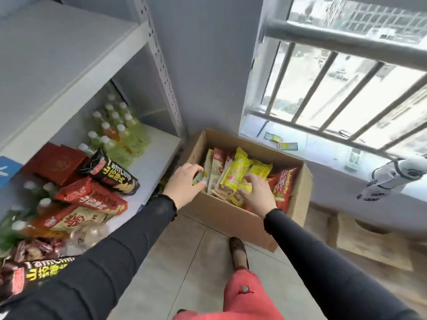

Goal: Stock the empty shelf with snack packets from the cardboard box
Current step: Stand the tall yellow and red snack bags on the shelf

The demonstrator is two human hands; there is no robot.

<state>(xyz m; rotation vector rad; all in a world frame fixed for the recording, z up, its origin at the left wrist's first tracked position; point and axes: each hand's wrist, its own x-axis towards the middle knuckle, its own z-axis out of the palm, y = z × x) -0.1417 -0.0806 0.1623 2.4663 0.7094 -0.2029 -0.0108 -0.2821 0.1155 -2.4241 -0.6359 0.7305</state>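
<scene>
An open cardboard box [233, 218] stands on the floor in the corner, filled with upright snack packets. My left hand [183, 183] reaches into its left side, fingers curled round a small greenish packet [199, 179]. My right hand [258, 195] is in the middle of the box, gripping a yellow packet [238, 174] at its lower end. Red packets [283, 188] stand at the box's right side. The white upper shelf [57, 56] at the top left carries nothing.
The lower shelf [150, 167] holds drink bottles [120, 130], red boxes [57, 165] and several red and black chip bags [108, 174]. A barred window [335, 88] with a sill lies behind the box. My foot [239, 252] stands on the tiled floor beside the box.
</scene>
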